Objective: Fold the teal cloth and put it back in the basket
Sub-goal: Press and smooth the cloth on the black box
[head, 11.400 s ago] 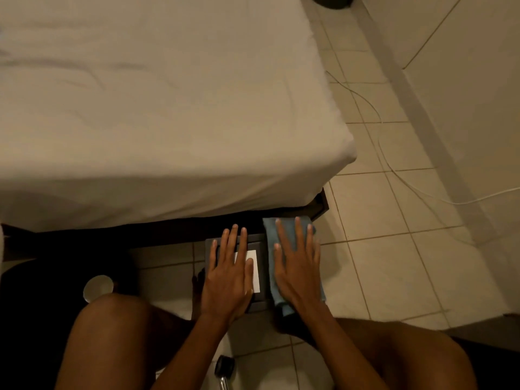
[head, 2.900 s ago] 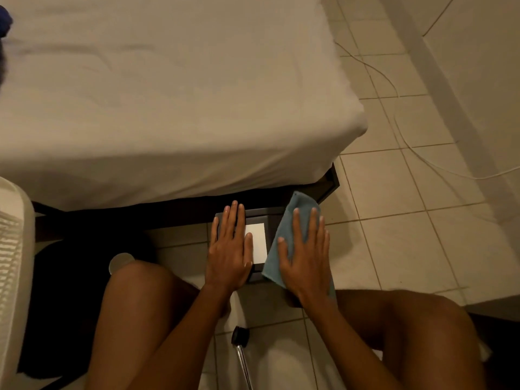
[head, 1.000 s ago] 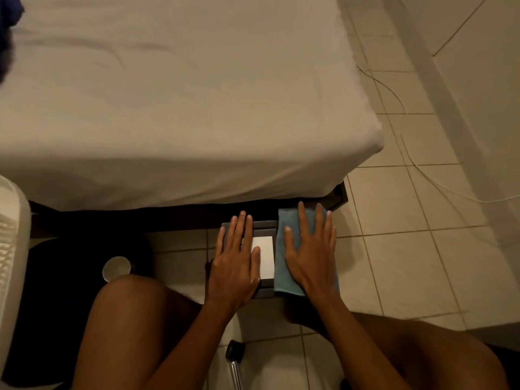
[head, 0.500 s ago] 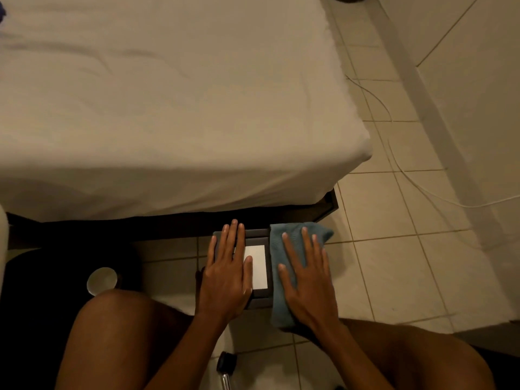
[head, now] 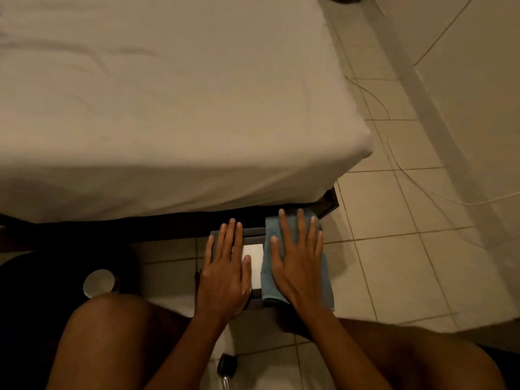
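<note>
Currently both hands are lying flat and open, the right hand (head: 298, 266) pressing the soft, limp teal cloth (head: 325, 282), likely best pinched at its corners.

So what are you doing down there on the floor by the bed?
A person sits beside the bed with both hands flat on a dark box-like thing on the tiled floor. The right hand presses a folded teal cloth down on it, as if smoothing it. The left hand rests next to it, partly over a white panel. Whether this is the basket is unclear.
</note>
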`<state>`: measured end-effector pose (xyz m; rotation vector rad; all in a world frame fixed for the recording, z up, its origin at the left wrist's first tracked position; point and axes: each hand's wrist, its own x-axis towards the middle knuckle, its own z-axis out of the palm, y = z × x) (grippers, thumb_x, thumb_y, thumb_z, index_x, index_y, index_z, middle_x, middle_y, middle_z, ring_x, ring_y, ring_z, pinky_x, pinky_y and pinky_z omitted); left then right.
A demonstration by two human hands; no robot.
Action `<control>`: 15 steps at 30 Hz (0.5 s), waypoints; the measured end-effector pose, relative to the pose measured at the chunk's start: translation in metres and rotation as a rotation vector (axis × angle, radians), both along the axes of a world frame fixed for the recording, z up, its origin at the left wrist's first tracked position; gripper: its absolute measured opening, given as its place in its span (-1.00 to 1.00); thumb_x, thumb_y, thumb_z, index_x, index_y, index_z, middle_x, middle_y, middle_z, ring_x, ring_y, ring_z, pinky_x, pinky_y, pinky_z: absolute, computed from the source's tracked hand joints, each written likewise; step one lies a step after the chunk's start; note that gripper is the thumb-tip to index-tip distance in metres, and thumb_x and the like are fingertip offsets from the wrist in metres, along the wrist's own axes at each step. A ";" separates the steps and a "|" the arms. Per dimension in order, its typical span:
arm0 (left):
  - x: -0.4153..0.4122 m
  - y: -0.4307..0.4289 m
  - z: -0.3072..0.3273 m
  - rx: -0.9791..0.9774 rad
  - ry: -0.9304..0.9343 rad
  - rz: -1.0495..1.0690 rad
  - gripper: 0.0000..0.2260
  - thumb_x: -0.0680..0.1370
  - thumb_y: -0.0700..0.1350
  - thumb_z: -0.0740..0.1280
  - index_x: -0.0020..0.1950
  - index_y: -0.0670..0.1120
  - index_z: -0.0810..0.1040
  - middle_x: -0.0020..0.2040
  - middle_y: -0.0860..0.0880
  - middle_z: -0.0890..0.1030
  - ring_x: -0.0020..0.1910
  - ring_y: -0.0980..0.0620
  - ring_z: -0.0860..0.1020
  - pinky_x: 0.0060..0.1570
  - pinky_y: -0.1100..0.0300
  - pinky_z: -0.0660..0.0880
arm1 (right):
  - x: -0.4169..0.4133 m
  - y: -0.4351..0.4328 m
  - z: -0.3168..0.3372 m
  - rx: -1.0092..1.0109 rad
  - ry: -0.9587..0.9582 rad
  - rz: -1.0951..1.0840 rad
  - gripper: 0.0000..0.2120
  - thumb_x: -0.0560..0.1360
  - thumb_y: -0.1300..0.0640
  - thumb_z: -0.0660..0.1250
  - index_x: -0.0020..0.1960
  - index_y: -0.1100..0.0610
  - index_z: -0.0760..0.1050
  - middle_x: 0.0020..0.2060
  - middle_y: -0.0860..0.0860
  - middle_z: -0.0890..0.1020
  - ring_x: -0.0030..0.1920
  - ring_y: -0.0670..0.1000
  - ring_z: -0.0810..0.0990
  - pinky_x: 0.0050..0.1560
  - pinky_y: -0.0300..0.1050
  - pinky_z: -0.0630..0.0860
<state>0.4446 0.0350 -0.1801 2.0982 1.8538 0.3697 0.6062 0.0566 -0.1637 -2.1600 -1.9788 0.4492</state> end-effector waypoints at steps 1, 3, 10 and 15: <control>-0.001 -0.001 0.000 -0.003 -0.007 0.001 -0.45 0.67 0.03 -0.01 0.62 -0.13 -0.04 0.63 -0.08 -0.05 0.61 0.01 -0.10 0.57 -0.05 -0.01 | -0.005 -0.011 0.002 -0.010 0.008 0.046 -0.40 0.62 -0.27 -0.18 0.61 -0.15 -0.18 0.62 0.01 -0.17 0.60 0.09 -0.25 0.58 0.21 -0.17; 0.000 -0.002 0.001 -0.009 -0.012 -0.002 -0.45 0.67 0.03 -0.01 0.62 -0.12 -0.04 0.63 -0.08 -0.04 0.61 0.01 -0.09 0.56 -0.05 0.00 | 0.002 -0.040 0.003 -0.020 0.027 0.183 -0.40 0.63 -0.25 -0.11 0.61 -0.16 -0.18 0.62 -0.02 -0.20 0.60 0.05 -0.26 0.58 0.21 -0.15; 0.000 -0.002 0.002 -0.013 -0.002 0.007 -0.44 0.67 0.03 -0.02 0.62 -0.12 -0.08 0.64 -0.07 -0.07 0.61 0.02 -0.12 0.58 -0.03 -0.05 | 0.000 0.001 0.000 -0.003 0.017 -0.045 -0.39 0.63 -0.22 -0.03 0.62 -0.15 -0.10 0.62 0.05 -0.13 0.61 0.16 -0.20 0.57 0.25 -0.07; 0.001 -0.003 0.002 -0.017 -0.021 -0.001 -0.44 0.67 0.03 -0.01 0.62 -0.11 -0.08 0.64 -0.07 -0.07 0.61 0.02 -0.11 0.58 -0.02 -0.08 | 0.024 -0.047 -0.002 0.010 0.012 0.207 -0.39 0.63 -0.24 -0.04 0.62 -0.14 -0.11 0.63 0.00 -0.14 0.61 0.03 -0.23 0.57 0.23 -0.08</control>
